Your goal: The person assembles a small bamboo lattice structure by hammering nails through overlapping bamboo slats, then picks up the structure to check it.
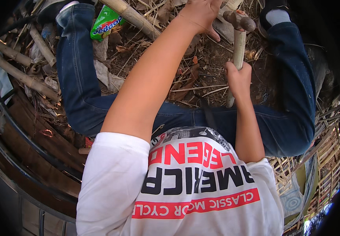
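Observation:
My right hand [239, 78] is wrapped round the pale wooden handle of a hammer [239, 49]. Its rounded, rusty-brown head points away from me, near the top edge of the head view, and the handle's butt comes out below my fist, close to my jeans. My left hand [201, 15] reaches forward to the upper edge, left of the hammer head. Its thumb sticks out toward the ground, while the other fingers are mostly cut off, so any hold is hidden. A pale piece of wood [232, 4] lies just beyond the hammer head.
Dry leaves, straw and soil [185, 78] cover the ground between my bent legs. Bamboo poles [132, 17] lie at the upper left, beside a green snack packet [106, 23]. A black curved metal frame [24, 137] stands at the left, and woven bamboo slats [331, 157] are at the right.

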A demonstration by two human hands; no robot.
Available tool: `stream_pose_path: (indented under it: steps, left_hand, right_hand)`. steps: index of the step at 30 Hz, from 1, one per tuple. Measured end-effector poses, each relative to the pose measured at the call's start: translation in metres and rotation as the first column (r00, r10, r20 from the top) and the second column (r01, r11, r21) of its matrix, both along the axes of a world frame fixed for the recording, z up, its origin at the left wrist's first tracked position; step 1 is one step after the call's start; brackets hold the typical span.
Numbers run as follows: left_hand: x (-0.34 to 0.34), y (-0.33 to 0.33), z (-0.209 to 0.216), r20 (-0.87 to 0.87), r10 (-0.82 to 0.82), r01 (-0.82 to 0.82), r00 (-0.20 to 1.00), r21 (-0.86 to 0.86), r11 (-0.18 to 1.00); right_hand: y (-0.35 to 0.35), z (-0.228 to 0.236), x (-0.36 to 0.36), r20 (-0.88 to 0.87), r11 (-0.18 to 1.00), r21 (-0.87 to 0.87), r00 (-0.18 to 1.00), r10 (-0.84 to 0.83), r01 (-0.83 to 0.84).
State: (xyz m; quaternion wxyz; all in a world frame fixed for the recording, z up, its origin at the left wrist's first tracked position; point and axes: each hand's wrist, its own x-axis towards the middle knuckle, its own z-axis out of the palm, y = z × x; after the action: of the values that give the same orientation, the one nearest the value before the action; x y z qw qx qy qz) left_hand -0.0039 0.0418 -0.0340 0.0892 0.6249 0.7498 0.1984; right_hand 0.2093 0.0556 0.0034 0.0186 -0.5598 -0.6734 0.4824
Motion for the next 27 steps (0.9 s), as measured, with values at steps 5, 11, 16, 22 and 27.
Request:
stream_pose_path:
  steps: [5,11,16,22,27]
  left_hand:
    - [0.006,-0.004,-0.009,-0.074,-0.002,0.003,0.997,0.010,1.000]
    - [0.004,-0.005,-0.003,-0.047,0.007,-0.008,0.999,-0.012,1.000]
    - [0.005,-0.005,-0.004,0.003,-0.002,0.002,1.000,0.005,1.000]
    - [-0.001,-0.004,0.001,0.011,-0.010,0.011,1.000,-0.030,1.000]
    - [0.003,-0.003,-0.001,0.000,0.013,-0.013,1.000,0.009,1.000]
  right_hand:
    - [0.000,0.004,-0.001,-0.136,0.999,0.037,0.990,-0.029,0.034]
    - [-0.006,0.003,0.000,0.025,0.993,0.056,0.995,0.099,-0.100]
    - [0.012,-0.010,-0.001,-0.027,0.999,-0.026,0.999,-0.032,0.031]
    - [0.002,0.014,-0.003,-0.108,0.999,-0.016,0.993,-0.051,0.050]
    - [0.013,-0.015,0.005,0.121,0.999,0.010,0.991,0.050,-0.052]
